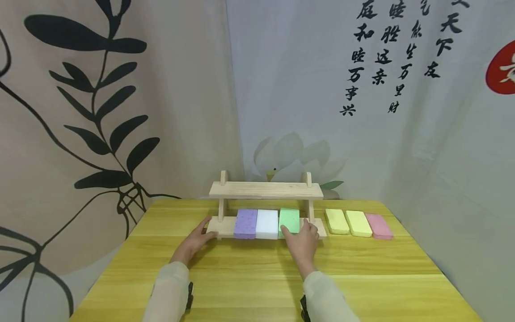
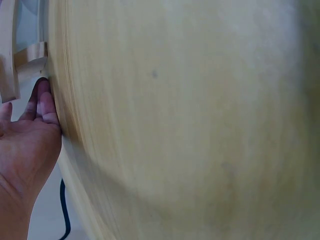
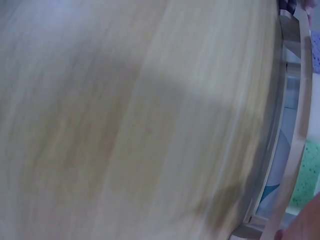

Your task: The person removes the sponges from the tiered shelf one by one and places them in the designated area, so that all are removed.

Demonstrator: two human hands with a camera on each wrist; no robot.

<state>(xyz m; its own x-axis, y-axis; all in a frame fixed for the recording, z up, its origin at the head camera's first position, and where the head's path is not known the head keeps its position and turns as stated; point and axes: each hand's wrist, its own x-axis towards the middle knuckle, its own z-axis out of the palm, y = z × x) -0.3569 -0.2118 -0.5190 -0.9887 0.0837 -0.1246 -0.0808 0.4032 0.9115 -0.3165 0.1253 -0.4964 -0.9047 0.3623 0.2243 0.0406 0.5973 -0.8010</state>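
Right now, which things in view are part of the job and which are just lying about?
In the job, it seems:
wooden rack, left hand at its left end
purple sponge, white sponge, green sponge on its lower shelf; right hand at the green one

Lying about:
two yellow sponges, pink sponge on the table, untouched, though maybe wanted too

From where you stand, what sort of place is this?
Probably a makeshift indoor work corner: printed drapes hang behind a wood-grain table, which bears a small wooden rack holding sponge-like blocks.
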